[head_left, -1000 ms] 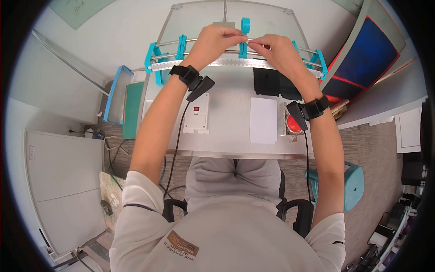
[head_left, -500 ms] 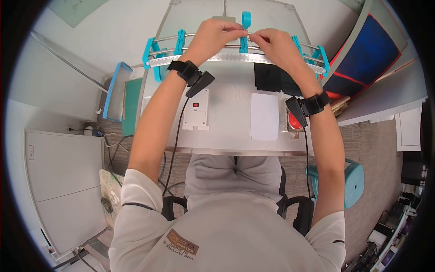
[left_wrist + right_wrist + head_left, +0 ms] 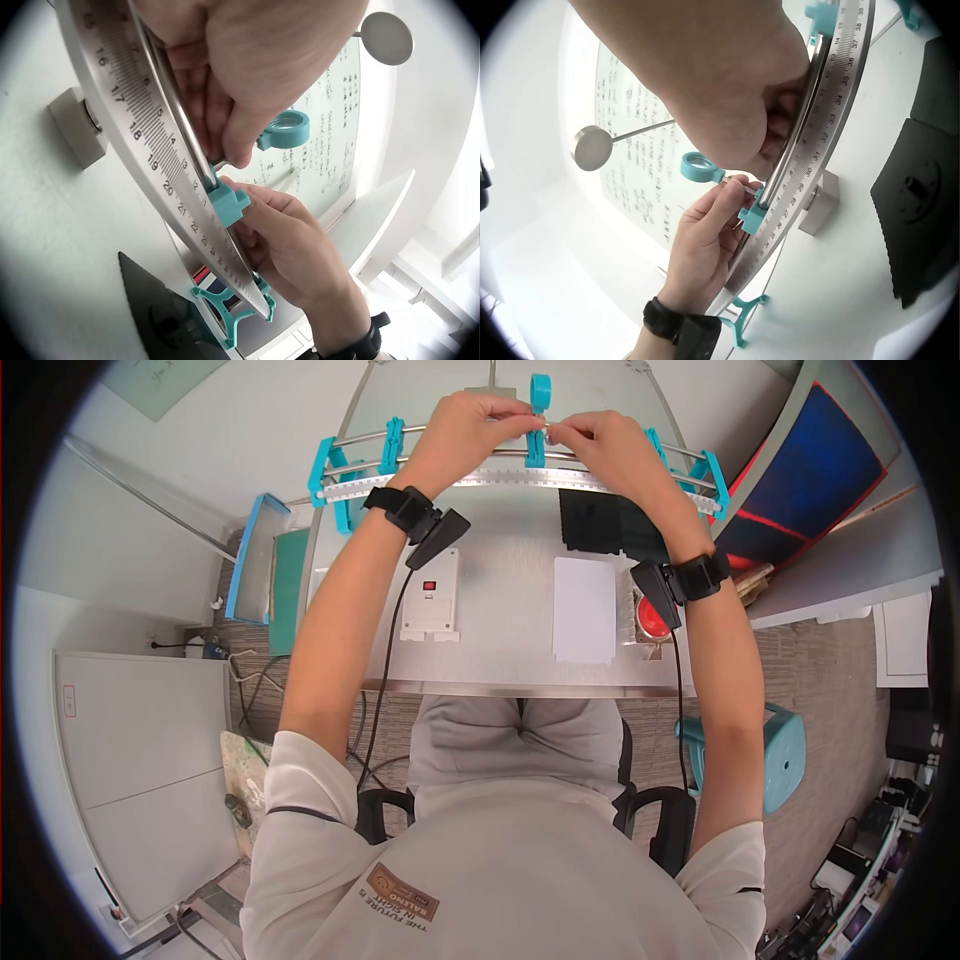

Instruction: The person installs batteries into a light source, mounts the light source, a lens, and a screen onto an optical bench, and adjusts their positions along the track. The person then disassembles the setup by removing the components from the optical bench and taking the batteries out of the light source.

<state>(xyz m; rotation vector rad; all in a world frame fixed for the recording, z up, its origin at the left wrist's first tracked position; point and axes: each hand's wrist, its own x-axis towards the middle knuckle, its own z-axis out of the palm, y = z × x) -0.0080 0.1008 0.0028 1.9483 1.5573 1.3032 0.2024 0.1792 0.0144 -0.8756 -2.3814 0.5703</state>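
A teal ring [image 3: 540,392] stands on a thin metal stem above a teal holder [image 3: 535,450], which sits on two metal rods behind a white ruler [image 3: 520,478]. My left hand [image 3: 462,442] pinches the stem just under the ring [image 3: 697,166], thumb and fingers closed on it. From the other side my right hand [image 3: 618,452] has its thumb and fingertips pressed together at the holder's top; a small metal bit shows beside them. In the left wrist view, the right hand's fingertips [image 3: 231,183] touch the holder [image 3: 227,204]; exactly what they pinch is partly hidden.
Teal end supports [image 3: 322,472] hold the rods, with another teal holder [image 3: 392,446] on the left. On the table [image 3: 500,600] lie a white switch panel [image 3: 430,596], a white card [image 3: 584,610], black pieces [image 3: 590,520] and a red round object [image 3: 654,618].
The table and rod frame sit slightly higher in the head view. Both hands stay at the middle holder, with small shifts of the fingers.
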